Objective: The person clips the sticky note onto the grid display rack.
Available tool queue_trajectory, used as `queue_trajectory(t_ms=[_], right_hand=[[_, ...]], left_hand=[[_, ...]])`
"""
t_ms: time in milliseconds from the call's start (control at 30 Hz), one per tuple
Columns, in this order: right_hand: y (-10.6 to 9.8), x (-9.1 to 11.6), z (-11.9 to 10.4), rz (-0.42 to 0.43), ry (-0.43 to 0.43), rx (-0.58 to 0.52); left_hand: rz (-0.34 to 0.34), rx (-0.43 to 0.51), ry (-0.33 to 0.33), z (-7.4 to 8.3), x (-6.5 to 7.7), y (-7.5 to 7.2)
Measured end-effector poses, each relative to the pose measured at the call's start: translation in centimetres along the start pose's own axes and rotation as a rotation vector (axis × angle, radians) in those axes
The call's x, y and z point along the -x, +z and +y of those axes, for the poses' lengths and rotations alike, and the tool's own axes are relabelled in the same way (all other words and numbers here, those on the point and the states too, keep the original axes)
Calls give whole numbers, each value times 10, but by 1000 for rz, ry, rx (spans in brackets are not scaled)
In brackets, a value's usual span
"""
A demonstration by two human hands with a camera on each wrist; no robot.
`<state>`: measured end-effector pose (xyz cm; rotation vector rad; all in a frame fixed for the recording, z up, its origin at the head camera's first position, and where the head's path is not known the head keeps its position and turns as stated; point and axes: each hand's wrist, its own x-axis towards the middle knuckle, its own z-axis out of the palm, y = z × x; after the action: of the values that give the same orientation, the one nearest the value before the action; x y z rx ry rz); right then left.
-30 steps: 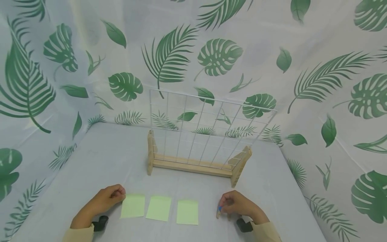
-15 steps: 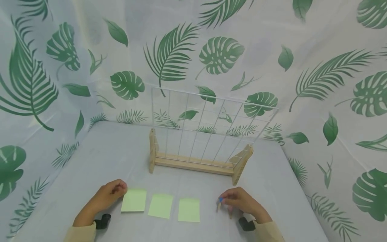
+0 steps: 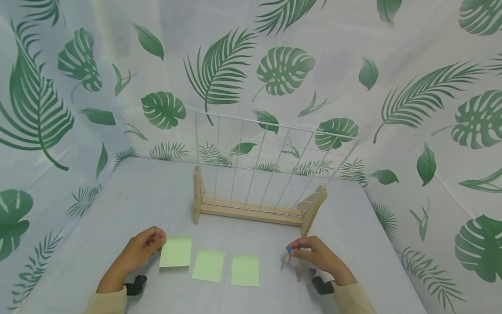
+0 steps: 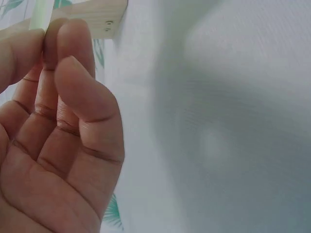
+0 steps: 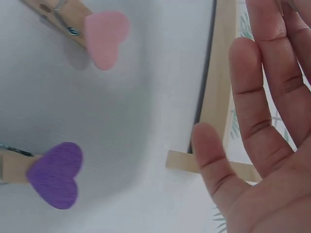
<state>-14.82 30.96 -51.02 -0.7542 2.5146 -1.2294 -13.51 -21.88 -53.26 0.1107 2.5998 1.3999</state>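
My left hand [image 3: 139,249] pinches the upper left corner of a pale green sticky note [image 3: 175,253], whose lower edge stands off the table over a shadow. In the left wrist view this note [image 4: 42,15] shows edge-on between thumb and fingertips. On the right, my right hand [image 3: 319,255] pinches a small wooden clothespin with a blue decoration [image 3: 289,250], held above the table. Below that hand lie a clothespin with a pink heart [image 5: 106,40] and another with a purple heart [image 5: 57,175]. The right wrist view does not show the blue one.
Two more green sticky notes, a middle one [image 3: 208,266] and a right one [image 3: 245,271], lie on the white table. Behind them a white wire grid [image 3: 251,168] leans back in a wooden stand [image 3: 251,214]. Leaf-printed curtains [image 3: 337,83] surround the table.
My left hand has raised the left sticky note off the table and away from me. The right hand has lifted the blue clothespin, and the pink and purple ones have come into view beneath.
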Motion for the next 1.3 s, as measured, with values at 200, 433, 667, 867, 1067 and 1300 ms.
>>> queue_trajectory(t_ms=[200,433,667,867,1067,1300], right_hand=[[-4,-3,-6,10,-13,-16],[-7,-6,-15,14,-42,-115],[-10,-9,-21,61,-56,-188],[-12,-12,-28,100,-48,-205],[-15,-12,-35,98,-15,-206],[-18,-12,-45,123,23,-225]], left_hand=[[27,37,7,6,0,1],[55,53,10,13,-1,2],[70,69,27,20,0,2],[94,71,35,23,-1,2],[121,79,46,26,-1,3],[133,96,55,31,-1,2]])
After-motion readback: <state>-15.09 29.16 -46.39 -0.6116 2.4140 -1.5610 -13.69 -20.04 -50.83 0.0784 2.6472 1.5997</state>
